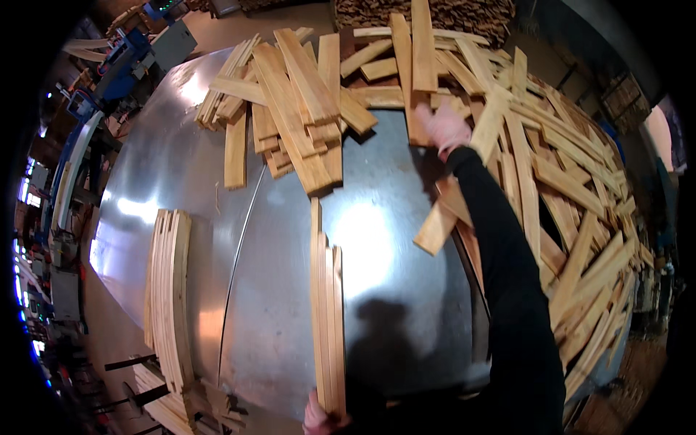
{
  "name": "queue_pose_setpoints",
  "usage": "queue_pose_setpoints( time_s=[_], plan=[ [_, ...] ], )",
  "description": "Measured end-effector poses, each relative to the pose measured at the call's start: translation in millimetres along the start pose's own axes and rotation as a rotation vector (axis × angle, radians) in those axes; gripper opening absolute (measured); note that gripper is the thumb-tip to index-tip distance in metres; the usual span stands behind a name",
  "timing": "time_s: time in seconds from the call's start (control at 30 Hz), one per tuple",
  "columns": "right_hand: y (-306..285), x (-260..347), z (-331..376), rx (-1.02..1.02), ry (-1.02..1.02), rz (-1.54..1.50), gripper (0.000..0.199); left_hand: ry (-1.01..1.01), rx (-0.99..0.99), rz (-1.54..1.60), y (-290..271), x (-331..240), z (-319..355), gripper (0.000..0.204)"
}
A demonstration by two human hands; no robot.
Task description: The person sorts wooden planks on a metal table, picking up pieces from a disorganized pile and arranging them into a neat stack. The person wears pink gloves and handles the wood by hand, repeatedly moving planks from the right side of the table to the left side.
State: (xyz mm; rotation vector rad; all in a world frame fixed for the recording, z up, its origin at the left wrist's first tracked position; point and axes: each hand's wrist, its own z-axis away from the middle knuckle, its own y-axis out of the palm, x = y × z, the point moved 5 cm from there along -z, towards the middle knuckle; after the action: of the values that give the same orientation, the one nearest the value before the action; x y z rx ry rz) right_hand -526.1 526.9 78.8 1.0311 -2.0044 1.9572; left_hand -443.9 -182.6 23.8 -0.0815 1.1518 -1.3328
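My left hand [317, 416] is at the near edge of the metal table, closed around the near end of a bundle of wooden strips [330, 326]. The strips stand on edge side by side, their far ends uneven. My right arm stretches far forward, and my right hand [448, 129] is over the pile, its fingers apart against a long wooden board [403, 69]. Just beyond those fingers is the end of another light board [423, 47]. What lies beneath the palm is hidden.
A heap of loose boards [573, 181] covers the table's right side; a smaller pile [290, 109] lies at the far middle. Another row of strips [168, 290] stands at the left. The metal tabletop [275, 239] has a seam. Blue machinery [130, 61] stands beyond, far left.
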Motion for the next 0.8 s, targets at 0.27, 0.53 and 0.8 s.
queue_pose_setpoints(
  time_s=[0.27, 0.53, 0.8],
  plan=[
    [104.7, -17.1, 8.8, 0.056, 0.134, 0.237, 0.097, 0.009, -0.392, -0.206, -2.1, -24.0, -28.6, 0.048],
    [26.1, 14.2, 150.2, 0.838, 0.500, -2.079, 0.057, 0.063, -0.281, -0.156, -5.7, -19.4, -28.6, 0.069],
    [-62.3, 20.5, 73.6, 0.068, 0.082, -0.426, 0.074, 0.363, -0.207, -0.174, -0.6, -4.4, -6.0, 0.089]
  ],
)
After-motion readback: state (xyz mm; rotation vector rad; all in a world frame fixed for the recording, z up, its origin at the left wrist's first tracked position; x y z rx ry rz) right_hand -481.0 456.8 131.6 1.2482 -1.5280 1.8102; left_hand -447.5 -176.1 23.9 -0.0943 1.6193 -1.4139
